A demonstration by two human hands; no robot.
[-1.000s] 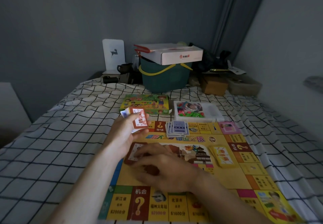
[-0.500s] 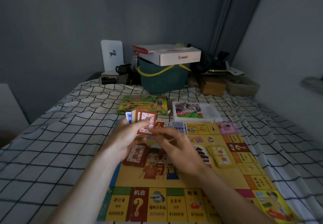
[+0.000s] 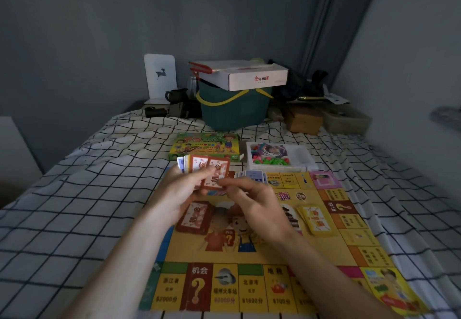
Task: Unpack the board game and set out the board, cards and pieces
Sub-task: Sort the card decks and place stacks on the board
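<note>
The yellow game board [image 3: 272, 249] lies flat on the checked bedsheet. My left hand [image 3: 180, 190] holds a fanned stack of cards [image 3: 197, 166] above the board's far left part. My right hand [image 3: 252, 200] pinches the front red-brown card [image 3: 217, 173] of that stack. On the board lie a red-brown card pile [image 3: 194, 216], a yellow card pile [image 3: 315, 219] and a blue card pile [image 3: 254, 176]. Behind the board are the green game box [image 3: 205, 145] and a white tray [image 3: 301, 161] with small coloured pieces.
A green basket [image 3: 234, 109] with a white carton [image 3: 249, 75] on top stands at the bed's far end, beside a white stand, dark items and brown boxes [image 3: 303, 119]. Walls close in on the right and behind.
My right hand rose from the red-brown pile on the board up to the stack in my left hand and now pinches its front card. My left hand stayed roughly in place.
</note>
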